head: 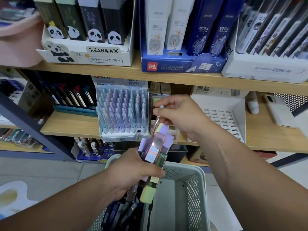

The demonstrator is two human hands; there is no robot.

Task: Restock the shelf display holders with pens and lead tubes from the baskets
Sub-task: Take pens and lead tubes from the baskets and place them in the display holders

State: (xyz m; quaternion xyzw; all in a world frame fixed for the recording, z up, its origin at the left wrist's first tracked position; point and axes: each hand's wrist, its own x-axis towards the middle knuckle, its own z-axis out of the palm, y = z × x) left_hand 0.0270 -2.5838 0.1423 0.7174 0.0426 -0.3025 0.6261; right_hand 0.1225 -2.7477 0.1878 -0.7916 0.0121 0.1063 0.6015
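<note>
both hands full beside the pen holder

the left hand (pixel 133 172) is clamped around a bundle of lead tubes (pixel 156 147), thumb across the front, with pastel purple, yellow and green cases fanning up out of the fist. the right hand (pixel 180 114) pinches a clear pen (pixel 157 120) near its pale blue tip. its fingers are curled, and the barrel hangs down to the top of the bundle. both are just right of the pen holder (pixel 123 112), which is full of purple and blue pens; the pen is level with it, the bundle lower. below and right of the pen holder is the grey basket (pixel 196 170), with dark pens (pixel 123 212) in its left part. further right of the pen holder stand a white slotted holder (pixel 223 114) and a phone (pixel 278 110).
</note>
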